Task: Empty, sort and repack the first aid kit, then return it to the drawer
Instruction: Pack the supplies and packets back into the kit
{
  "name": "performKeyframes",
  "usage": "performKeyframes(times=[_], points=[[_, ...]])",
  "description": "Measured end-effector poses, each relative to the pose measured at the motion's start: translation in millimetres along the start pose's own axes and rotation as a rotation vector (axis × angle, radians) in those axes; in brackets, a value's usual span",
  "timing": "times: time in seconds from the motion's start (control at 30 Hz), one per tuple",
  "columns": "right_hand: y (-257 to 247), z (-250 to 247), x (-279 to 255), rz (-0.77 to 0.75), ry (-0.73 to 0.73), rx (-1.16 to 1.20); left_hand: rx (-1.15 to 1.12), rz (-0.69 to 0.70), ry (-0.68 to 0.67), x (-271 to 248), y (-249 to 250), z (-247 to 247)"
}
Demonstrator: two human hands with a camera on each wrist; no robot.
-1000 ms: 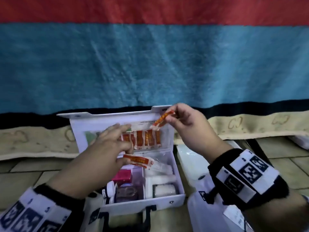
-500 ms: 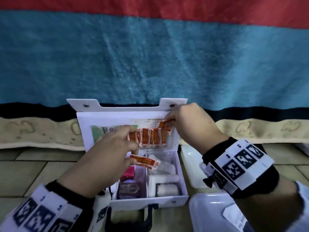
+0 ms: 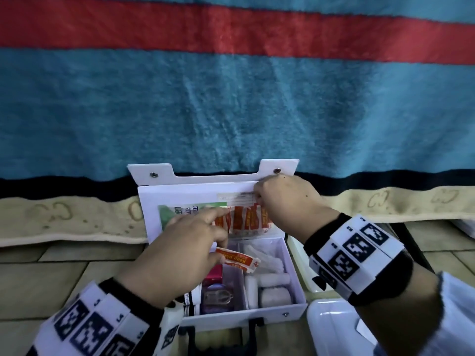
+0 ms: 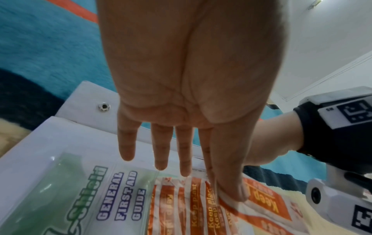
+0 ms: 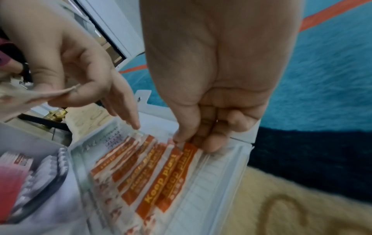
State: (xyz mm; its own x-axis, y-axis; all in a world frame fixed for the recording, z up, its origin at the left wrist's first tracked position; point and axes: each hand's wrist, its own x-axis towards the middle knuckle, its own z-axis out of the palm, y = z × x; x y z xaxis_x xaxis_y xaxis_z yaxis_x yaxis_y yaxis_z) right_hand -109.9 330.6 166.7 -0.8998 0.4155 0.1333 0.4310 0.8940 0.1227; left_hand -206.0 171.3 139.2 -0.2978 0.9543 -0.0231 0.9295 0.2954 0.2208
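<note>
The white first aid kit [image 3: 295, 308] lies open on the tiled floor, its lid [image 3: 192, 194] upright against a blanket. Behind the lid's clear pocket sit a green first aid guide [image 4: 118, 195] and a row of several orange plaster packets [image 3: 244, 220]. My left hand [image 3: 180, 253] pinches one loose orange plaster [image 3: 237, 260] between thumb and forefinger, while its other fingers reach straight toward the pocket. My right hand [image 3: 285, 199] pinches the top of the rightmost plaster in the row [image 5: 181, 167], at the lid's upper right.
The kit's base holds white gauze rolls [image 3: 275, 289], a pink box [image 3: 214, 272] and a small clear pouch [image 3: 217, 299]. White plastic trays [image 3: 331, 327] lie on the floor right of the kit. A striped blue and red blanket [image 3: 231, 111] hangs behind.
My right hand has brought its plaster from the air above the lid down into the row in the lid pocket. My left hand still holds its loose plaster near the pocket.
</note>
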Motion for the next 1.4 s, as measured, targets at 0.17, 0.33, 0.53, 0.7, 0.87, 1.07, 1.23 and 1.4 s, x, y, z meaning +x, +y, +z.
performKeyframes(times=[0.17,0.33,0.53,0.7,0.87,1.07,1.23,1.4], points=[[-5.3,4.6,-4.8,-0.045,-0.024,-0.088,0.010,-0.003,-0.005,-1.1,-2.8,0.4],[-6.9,0.0,-6.5,-0.036,0.006,-0.024,-0.017,0.012,0.002,-0.2,-5.5,-1.8],[-5.3,10.9,-3.1,-0.042,0.016,-0.075,-0.031,0.002,0.010,0.7,-4.2,-3.5],[3.9,24.5,-8.4,0.046,0.058,0.137,-0.120,-0.006,0.061,0.5,-10.8,-0.1],[11.5,16.1,-27.6,0.172,0.245,0.797,-0.164,-0.004,0.134,0.8,-10.2,2.5],[-5.9,37.1,-41.3,0.121,-0.018,1.184,-0.129,-0.042,0.175,1.6,-4.8,3.3],[-11.4,52.6,-38.3,0.145,0.053,1.132,-0.159,-0.059,0.182,-3.7,-4.3,-0.3],[-5.4,39.0,-26.3,0.204,0.311,1.342,-0.128,-0.109,0.254,-1.6,-14.5,6.3]])
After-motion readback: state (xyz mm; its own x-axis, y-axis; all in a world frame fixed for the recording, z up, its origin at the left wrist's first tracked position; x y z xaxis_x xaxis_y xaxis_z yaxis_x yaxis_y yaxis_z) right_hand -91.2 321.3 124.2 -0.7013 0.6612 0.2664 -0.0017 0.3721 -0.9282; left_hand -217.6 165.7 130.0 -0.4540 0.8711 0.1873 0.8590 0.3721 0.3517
